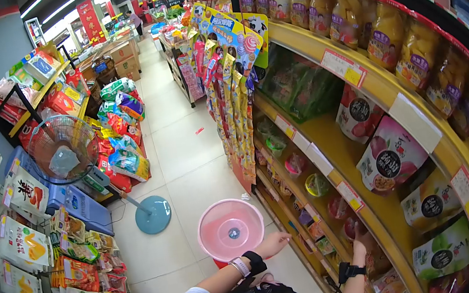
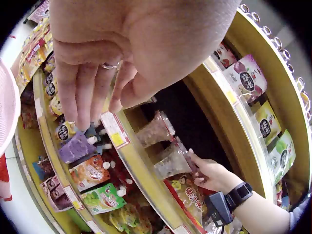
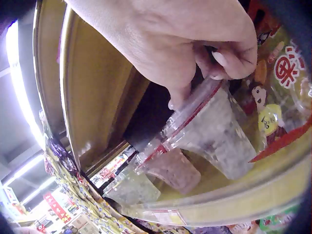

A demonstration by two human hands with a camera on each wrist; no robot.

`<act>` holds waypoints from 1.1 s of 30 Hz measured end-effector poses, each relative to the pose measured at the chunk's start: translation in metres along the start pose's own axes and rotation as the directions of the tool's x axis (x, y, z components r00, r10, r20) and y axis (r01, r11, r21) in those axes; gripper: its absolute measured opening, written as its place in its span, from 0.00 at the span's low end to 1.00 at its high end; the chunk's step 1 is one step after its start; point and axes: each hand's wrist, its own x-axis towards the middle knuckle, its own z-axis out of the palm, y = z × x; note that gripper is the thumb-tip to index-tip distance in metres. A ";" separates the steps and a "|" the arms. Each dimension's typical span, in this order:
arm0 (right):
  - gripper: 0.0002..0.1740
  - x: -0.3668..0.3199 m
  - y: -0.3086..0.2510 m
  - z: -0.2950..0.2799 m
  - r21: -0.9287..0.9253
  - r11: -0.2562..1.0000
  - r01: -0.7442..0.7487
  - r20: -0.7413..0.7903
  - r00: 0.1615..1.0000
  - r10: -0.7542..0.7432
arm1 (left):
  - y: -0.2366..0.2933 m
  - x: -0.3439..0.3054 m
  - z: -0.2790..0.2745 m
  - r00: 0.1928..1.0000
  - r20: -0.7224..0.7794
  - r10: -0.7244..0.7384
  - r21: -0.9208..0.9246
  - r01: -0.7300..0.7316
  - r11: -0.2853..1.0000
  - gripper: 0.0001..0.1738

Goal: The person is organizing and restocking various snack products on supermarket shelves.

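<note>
My right hand (image 3: 180, 44) reaches onto a middle shelf and grips a clear lidded plastic cup (image 3: 222, 134) with pale contents, thumb and curled fingers at its lid. The cup leans at an angle in the right wrist view. Beside it stand a cup with pinkish contents (image 3: 175, 170) and another pale cup (image 3: 134, 187). A glossy snack bag (image 3: 287, 87) with red characters lies on the cup's other side. My left hand (image 1: 273, 244) holds nothing, its fingers loosely extended in front of the shelves; a ring (image 2: 109, 66) shows on one finger.
A pink basin (image 1: 231, 229) stands near my left hand. Pouches (image 1: 390, 153) and fruit jars (image 1: 388, 41) fill the higher shelves; jelly pouches (image 2: 90, 171) line a lower one. Hanging candy strips (image 1: 228, 86) border the aisle. Across it are a fan (image 1: 62, 149) and snack racks (image 1: 24, 238).
</note>
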 end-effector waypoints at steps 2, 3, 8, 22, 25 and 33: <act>0.48 -0.006 -0.011 -0.009 0.095 0.994 -0.045 0.103 0.994 0.036 | -0.018 -0.005 -0.006 0.999 -0.023 -0.037 -0.006 0.037 0.999 0.17; 0.47 -0.010 -0.024 -0.020 -0.067 0.994 -0.089 0.137 0.986 0.098 | -0.026 -0.010 -0.007 0.996 -0.054 -0.066 -0.015 0.065 0.998 0.17; 0.33 -0.036 0.010 -0.018 0.253 0.966 0.054 -0.119 0.993 -0.024 | -0.059 -0.041 -0.020 0.982 -0.184 0.043 -0.040 -0.051 0.998 0.18; 0.11 -0.221 0.079 -0.076 0.186 0.981 -0.057 0.102 0.994 0.038 | -0.144 -0.192 -0.087 0.951 -0.290 -0.108 -0.104 0.081 0.991 0.17; 0.10 -0.261 0.086 -0.084 0.247 0.957 -0.155 0.165 0.979 0.116 | -0.180 -0.215 -0.087 0.953 -0.263 -0.152 -0.228 0.092 0.969 0.16; 0.12 -0.372 0.087 -0.153 0.261 0.952 -0.160 -0.028 0.984 0.173 | -0.176 -0.253 -0.109 0.968 -0.216 -0.129 -0.290 0.063 0.955 0.15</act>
